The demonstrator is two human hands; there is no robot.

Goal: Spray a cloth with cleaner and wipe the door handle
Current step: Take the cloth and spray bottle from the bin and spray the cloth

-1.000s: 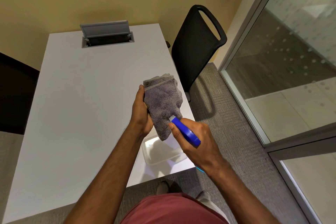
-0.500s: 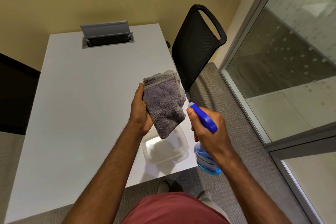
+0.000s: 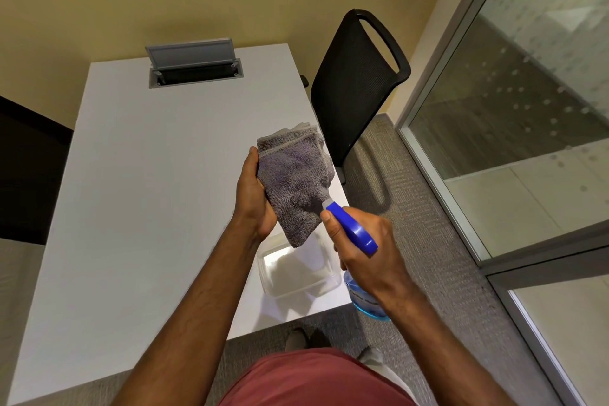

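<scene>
Above the white desk, the left hand grips a folded grey terry cloth while the right hand grasps a blue-headed spray bottle, nozzle at the cloth.

Nothing legible is showing anywhere. The spray bottle, sticking out below the fingers of the right hand, is carrying a line of dark print on its blue body, but the letters are coming out too small and blurred to read. No brand, number or sign is appearing on any other surface.
</scene>
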